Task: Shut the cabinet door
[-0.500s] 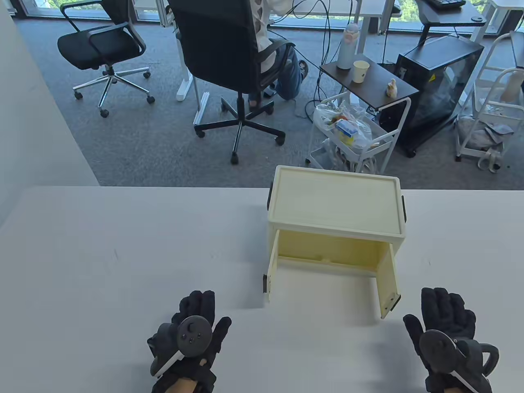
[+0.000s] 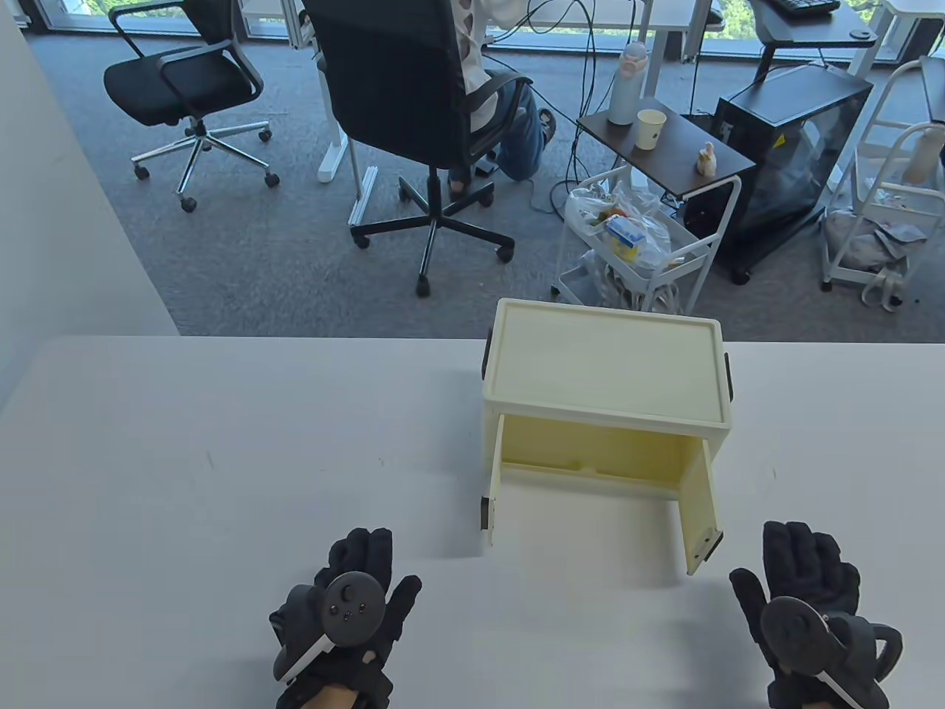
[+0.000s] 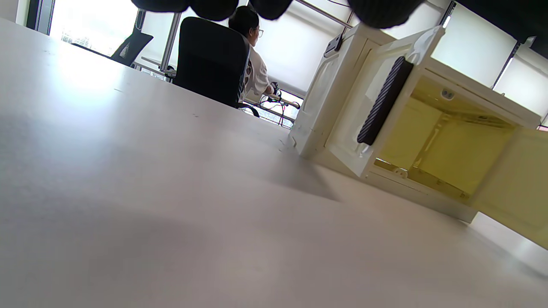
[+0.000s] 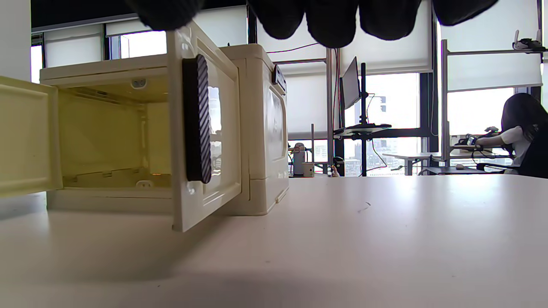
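Your two gloved hands lie flat on the white table [image 2: 184, 458], barely moved from half a second ago: the left hand [image 2: 353, 602] and the right hand [image 2: 808, 605] have each slid only a touch nearer you, fingers spread, holding nothing. The cream cabinet [image 2: 605, 369] stands at the far middle of the table, mouth toward you, both its doors swung wide. The left door [image 2: 492, 491] juts out ahead and to the right of your left hand; the right door [image 2: 701, 509] ends just ahead and to the left of your right hand (neither is touched). In the wrist views each door's dark ribbed handle [image 3: 384, 102] sits on its outer face, within easy reach by my reckoning. So nothing has closed yet; the job looks to be at its very start, both doors waiting for an inward push.
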`<action>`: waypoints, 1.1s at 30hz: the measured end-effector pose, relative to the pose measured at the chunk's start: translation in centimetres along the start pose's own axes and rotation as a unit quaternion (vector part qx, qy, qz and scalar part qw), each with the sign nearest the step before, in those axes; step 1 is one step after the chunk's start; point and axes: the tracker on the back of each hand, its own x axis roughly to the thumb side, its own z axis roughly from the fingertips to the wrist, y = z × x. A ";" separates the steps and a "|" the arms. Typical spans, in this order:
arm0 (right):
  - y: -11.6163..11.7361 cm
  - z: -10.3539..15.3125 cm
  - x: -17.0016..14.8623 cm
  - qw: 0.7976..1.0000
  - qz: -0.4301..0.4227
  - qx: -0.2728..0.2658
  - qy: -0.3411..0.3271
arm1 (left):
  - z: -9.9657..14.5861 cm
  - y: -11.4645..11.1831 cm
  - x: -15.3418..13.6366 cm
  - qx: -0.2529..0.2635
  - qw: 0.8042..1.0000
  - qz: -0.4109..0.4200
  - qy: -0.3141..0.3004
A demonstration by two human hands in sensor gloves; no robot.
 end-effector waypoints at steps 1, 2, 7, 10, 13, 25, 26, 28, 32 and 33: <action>0.0 0.0 0.0 1.000 0.000 0.000 -0.001 | 0.0 0.0 0.0 0.000 1.000 0.002 0.000; 0.0 0.0 0.0 1.000 0.000 -0.001 -0.002 | 0.0 -0.1 0.0 0.000 1.000 0.003 -0.001; 0.1 -0.1 -0.2 1.000 -0.007 -0.003 -0.002 | -0.2 -0.5 0.0 -0.011 1.000 0.005 0.001; 0.0 0.0 -0.2 1.000 -0.016 -0.006 -0.003 | -0.3 -0.7 0.0 -0.014 1.000 0.007 0.004; -0.1 0.0 -0.2 1.000 -0.022 -0.007 -0.005 | -0.3 -0.8 0.1 -0.016 1.000 0.009 0.005; 0.1 -0.2 0.1 1.000 -0.020 -0.009 -0.019 | -1.8 -0.6 1.1 -0.006 0.999 0.047 0.004; 0.1 -0.2 0.2 1.000 -0.019 -0.009 -0.021 | -2.1 -0.4 1.5 -0.006 0.999 0.043 0.001; 0.1 -0.2 0.2 0.999 -0.020 -0.009 -0.024 | -2.9 0.0 2.5 -0.007 1.000 0.020 -0.005; 0.0 -0.3 0.1 0.999 -0.022 -0.013 -0.027 | -4.6 0.8 4.1 -0.013 1.000 0.003 -0.008; -0.1 -0.3 0.0 0.999 -0.026 -0.015 -0.026 | -5.0 0.9 4.4 -0.012 1.000 0.000 -0.008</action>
